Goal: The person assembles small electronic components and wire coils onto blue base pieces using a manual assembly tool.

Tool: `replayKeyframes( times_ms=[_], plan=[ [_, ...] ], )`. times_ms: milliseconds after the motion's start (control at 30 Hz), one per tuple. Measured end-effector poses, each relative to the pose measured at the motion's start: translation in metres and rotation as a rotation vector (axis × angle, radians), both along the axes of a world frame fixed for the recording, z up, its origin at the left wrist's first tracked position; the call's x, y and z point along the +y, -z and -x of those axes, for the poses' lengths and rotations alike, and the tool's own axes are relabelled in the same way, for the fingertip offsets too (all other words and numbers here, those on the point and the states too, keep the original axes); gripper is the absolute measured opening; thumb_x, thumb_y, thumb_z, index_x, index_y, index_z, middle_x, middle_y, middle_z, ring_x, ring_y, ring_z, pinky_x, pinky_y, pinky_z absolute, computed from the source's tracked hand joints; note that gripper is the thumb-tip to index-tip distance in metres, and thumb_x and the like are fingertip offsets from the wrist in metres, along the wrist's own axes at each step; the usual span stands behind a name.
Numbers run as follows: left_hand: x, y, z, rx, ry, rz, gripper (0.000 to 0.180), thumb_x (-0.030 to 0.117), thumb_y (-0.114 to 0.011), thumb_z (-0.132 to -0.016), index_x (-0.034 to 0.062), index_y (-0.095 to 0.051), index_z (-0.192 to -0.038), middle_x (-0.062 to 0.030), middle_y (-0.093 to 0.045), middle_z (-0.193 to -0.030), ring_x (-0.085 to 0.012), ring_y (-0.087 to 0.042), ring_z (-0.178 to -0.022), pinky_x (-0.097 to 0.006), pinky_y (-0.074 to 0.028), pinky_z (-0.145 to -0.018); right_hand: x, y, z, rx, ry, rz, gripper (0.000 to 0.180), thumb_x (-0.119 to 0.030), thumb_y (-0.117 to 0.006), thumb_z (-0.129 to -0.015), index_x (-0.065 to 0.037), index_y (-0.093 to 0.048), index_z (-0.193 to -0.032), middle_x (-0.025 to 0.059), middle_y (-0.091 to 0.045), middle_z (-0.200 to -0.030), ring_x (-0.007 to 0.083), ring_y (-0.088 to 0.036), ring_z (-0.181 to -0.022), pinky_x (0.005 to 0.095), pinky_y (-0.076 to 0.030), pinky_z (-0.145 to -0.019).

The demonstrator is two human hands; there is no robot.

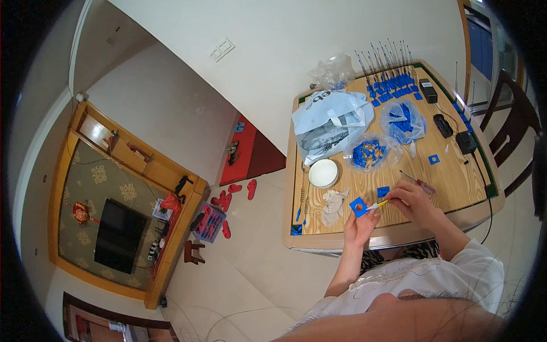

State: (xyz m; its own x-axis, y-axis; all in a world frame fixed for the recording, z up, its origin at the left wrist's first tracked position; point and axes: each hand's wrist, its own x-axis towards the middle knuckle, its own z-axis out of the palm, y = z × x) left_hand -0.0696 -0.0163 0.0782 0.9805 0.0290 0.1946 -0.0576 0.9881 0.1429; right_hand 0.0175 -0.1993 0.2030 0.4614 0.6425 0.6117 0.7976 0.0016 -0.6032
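Near the front edge of the table, my left hand (pixel 359 228) holds up a small blue square plate (pixel 358 207) with a round hole in it. My right hand (pixel 412 200) is closed round a slim yellow tool (pixel 378 203) with a white tip, which points at the right edge of the plate. Its exact kind is too small to tell. Just behind lies another blue square plate (pixel 383 192). A screwdriver (pixel 423 185) with a reddish clear handle lies beside my right hand, and a third blue square plate (pixel 434 159) is farther back.
A white bowl (pixel 323 173), crumpled tissue (pixel 334 206) and springs (pixel 303 205) lie to the left. Behind are bags of blue parts (pixel 369 154) (pixel 403 121), a large pale bag (pixel 332 122) and upright springs on blue bases (pixel 393 85). Black adapters (pixel 465 142) with cords sit right.
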Motion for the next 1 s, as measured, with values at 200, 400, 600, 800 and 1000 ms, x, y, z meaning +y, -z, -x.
replayKeyframes(
  times_ms=[200, 400, 600, 800, 1000],
  plan=[
    [0.0, -0.001, -0.001, -0.013, 0.006, -0.01, 0.027, 0.028, -0.061, -0.086, 0.0122, -0.057, -0.107, -0.0076, -0.056, -0.115, -0.0237, -0.053, -0.104, -0.04, -0.038, -0.089, 0.001, -0.001, 0.0, 0.007, -0.015, -0.026, 0.011, -0.001, -0.063, -0.078, -0.003, -0.06, -0.089, 0.0101, -0.055, -0.083, 0.0268, -0.055, -0.072, 0.0338, -0.044, -0.061],
    [-0.003, -0.003, 0.001, 0.044, -0.073, -0.056, 0.04, 0.035, -0.058, -0.087, 0.0065, -0.057, -0.115, -0.006, -0.06, -0.107, -0.0224, -0.048, -0.097, -0.036, -0.038, -0.084, -0.001, -0.003, 0.001, 0.056, -0.004, 0.02, 0.013, 0.001, -0.062, -0.078, -0.003, -0.059, -0.09, 0.0101, -0.054, -0.083, 0.0258, -0.055, -0.073, 0.033, -0.044, -0.061],
    [-0.004, -0.004, 0.0, 0.038, -0.075, -0.025, 0.041, 0.035, -0.058, -0.087, 0.0056, -0.057, -0.115, -0.0071, -0.059, -0.105, -0.0225, -0.048, -0.096, -0.036, -0.038, -0.084, -0.001, -0.004, 0.001, 0.03, -0.004, 0.006, 0.012, 0.002, -0.062, -0.078, -0.003, -0.059, -0.089, 0.0101, -0.055, -0.083, 0.0258, -0.055, -0.073, 0.033, -0.045, -0.061],
    [-0.002, -0.002, 0.001, 0.043, -0.088, -0.044, 0.04, 0.034, -0.058, -0.087, 0.0056, -0.055, -0.116, -0.0079, -0.059, -0.106, -0.0216, -0.048, -0.094, -0.035, -0.037, -0.084, 0.0, -0.002, 0.001, 0.031, -0.011, 0.011, 0.012, 0.001, -0.062, -0.078, -0.003, -0.059, -0.089, 0.0101, -0.055, -0.083, 0.0265, -0.056, -0.074, 0.0331, -0.045, -0.062],
    [0.002, 0.006, 0.001, -0.041, -0.015, -0.009, 0.029, 0.028, -0.065, -0.081, 0.0134, -0.06, -0.106, -0.0065, -0.057, -0.117, -0.0227, -0.049, -0.108, -0.038, -0.035, -0.09, 0.002, -0.005, 0.005, 0.073, 0.005, -0.001, 0.012, 0.002, -0.062, -0.078, -0.003, -0.06, -0.089, 0.0101, -0.055, -0.084, 0.0255, -0.056, -0.075, 0.0325, -0.045, -0.062]
  ],
)
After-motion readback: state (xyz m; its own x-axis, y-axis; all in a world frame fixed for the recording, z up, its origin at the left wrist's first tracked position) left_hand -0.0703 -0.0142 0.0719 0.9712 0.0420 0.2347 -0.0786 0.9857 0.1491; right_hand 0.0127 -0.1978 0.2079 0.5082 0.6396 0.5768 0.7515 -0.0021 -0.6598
